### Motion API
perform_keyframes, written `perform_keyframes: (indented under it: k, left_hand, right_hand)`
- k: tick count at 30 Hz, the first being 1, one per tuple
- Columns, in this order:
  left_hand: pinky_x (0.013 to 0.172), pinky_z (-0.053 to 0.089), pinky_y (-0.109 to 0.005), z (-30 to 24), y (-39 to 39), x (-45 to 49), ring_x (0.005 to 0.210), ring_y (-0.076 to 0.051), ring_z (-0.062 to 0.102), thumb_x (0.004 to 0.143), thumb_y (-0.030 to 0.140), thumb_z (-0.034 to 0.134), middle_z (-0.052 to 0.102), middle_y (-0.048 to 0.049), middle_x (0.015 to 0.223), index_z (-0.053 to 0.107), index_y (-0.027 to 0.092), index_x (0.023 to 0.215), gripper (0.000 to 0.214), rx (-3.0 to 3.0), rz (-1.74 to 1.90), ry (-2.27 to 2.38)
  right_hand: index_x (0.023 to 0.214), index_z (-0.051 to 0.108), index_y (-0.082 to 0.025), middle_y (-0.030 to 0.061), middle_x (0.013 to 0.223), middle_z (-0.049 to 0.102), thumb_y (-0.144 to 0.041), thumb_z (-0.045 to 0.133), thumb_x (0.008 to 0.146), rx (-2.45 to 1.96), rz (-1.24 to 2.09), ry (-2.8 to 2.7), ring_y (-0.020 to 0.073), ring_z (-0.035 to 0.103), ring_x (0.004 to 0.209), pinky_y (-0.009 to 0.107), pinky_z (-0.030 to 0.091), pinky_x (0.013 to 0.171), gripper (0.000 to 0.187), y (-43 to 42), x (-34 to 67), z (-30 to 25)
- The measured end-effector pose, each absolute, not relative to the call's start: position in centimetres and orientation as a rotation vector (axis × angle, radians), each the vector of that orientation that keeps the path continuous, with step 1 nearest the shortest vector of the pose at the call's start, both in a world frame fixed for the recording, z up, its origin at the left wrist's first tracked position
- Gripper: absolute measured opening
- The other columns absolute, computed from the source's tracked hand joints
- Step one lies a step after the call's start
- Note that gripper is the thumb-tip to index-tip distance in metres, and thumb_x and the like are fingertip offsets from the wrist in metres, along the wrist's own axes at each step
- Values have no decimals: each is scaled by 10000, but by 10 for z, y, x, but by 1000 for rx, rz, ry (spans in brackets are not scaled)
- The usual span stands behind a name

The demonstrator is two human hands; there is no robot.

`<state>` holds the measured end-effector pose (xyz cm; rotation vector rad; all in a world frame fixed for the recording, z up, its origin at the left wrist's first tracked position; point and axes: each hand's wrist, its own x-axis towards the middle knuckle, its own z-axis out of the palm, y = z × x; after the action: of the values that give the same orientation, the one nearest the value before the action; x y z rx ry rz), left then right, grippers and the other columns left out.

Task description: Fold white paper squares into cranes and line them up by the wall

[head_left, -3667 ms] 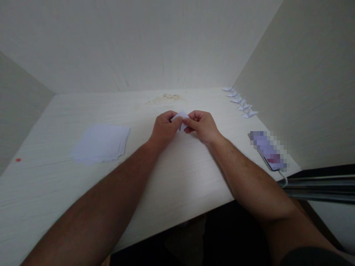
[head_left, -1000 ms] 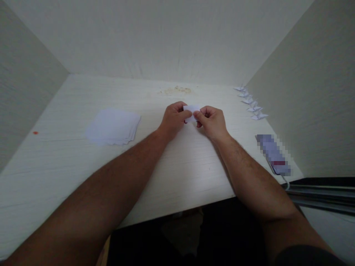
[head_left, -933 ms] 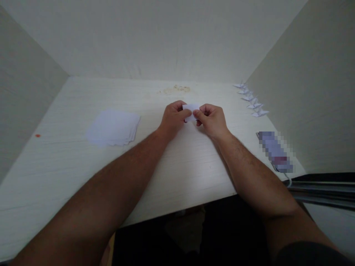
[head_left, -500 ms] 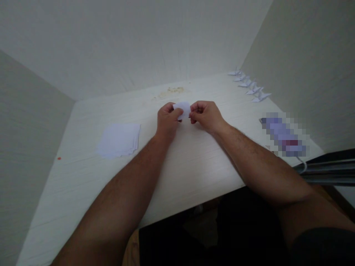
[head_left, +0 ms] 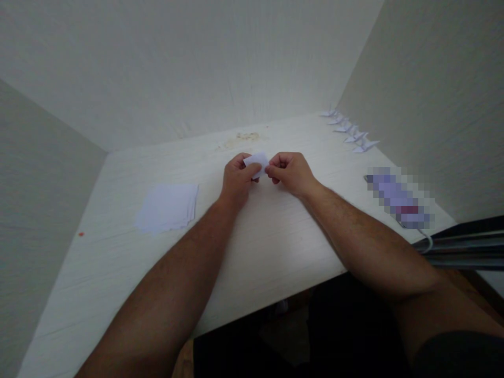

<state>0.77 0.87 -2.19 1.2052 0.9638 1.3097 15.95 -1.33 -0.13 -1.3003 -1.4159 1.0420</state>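
Note:
A small folded white paper (head_left: pixel 258 161) sits between both hands above the middle of the pale wooden table (head_left: pixel 252 236). My left hand (head_left: pixel 236 178) pinches its left side with curled fingers. On the other side, my right hand (head_left: pixel 289 172) pinches its right edge, fingers closed. Both forearms reach in from the near edge.
A stack of white paper sheets (head_left: pixel 167 206) lies to the left. Several folded paper pieces (head_left: pixel 350 131) line the back right by the wall. A blurred phone (head_left: pixel 399 198) with a cable lies at the right. Walls close the table on three sides. A small red spot (head_left: pixel 81 234) marks the left.
The view has shifted as my head moved. Both hands have kept their pinch on the small paper, turning and working it slightly between the fingers.

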Motion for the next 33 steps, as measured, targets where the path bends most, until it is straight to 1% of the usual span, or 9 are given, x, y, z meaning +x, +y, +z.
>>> perform_keyframes:
  k: [5,11,16,20,23,26,29,31,33]
  left_hand:
    - [477,364,-234,-23,8,6,500,-94,485,640,287,808,560,30,552,627,177,660,212,1243,1280,1036]
    - [510,368,-234,-19,8,8,517,-85,482,664,250,778,555,33,565,627,173,635,173,1047,1341,950]
    - [528,380,-233,-19,8,9,537,-87,503,626,209,790,579,36,583,648,173,652,149,970,1402,935]
    - [534,389,-236,-20,8,9,542,-92,510,636,216,784,583,37,587,641,180,653,149,970,1417,945]
    - [533,385,-235,-20,8,9,537,-89,496,635,217,783,581,37,583,640,180,650,149,979,1414,948]
    - [520,375,-231,-19,9,9,529,-88,481,637,231,785,546,45,561,614,183,630,177,959,1427,944]
    - [510,376,-228,-17,11,7,526,-87,478,641,240,781,534,48,568,599,186,635,190,902,1453,940]
    - [518,385,-227,-17,11,6,536,-89,489,647,249,783,543,45,583,607,185,654,187,894,1449,946]
    - [532,391,-228,-19,12,5,550,-92,500,659,266,792,543,43,591,612,184,665,198,939,1428,952]
  right_hand:
    - [659,597,-172,-20,519,592,-245,733,781,-1313,1050,-1439,77,479,467,212,329,457,198,-15,159,1]
    - [654,596,-175,-22,530,604,-234,694,771,-1339,1021,-1492,76,481,467,218,341,467,163,-15,159,2]
    - [665,598,-180,-23,517,594,-266,690,774,-1371,1035,-1459,80,480,440,218,336,435,167,-14,158,-1]
    - [688,621,-173,-14,552,626,-222,671,757,-1329,1061,-1457,87,539,476,209,383,460,99,-13,158,-3]
    - [692,633,-171,-17,541,626,-170,644,728,-1344,1083,-1410,91,551,474,205,391,459,37,-12,158,-4]
    - [705,655,-170,-21,522,621,-137,622,693,-1361,1100,-1377,98,554,467,205,388,448,48,-11,159,-5]
    - [718,672,-170,-18,521,620,-156,632,694,-1373,1095,-1351,100,551,469,206,384,443,48,-12,160,-5]
    - [712,662,-173,-14,533,621,-197,664,704,-1370,1108,-1316,102,561,484,210,407,459,26,-12,159,-5]
    - [738,663,-177,-16,554,628,-246,703,705,-1343,1151,-1295,103,568,498,220,438,482,86,-13,157,-6]
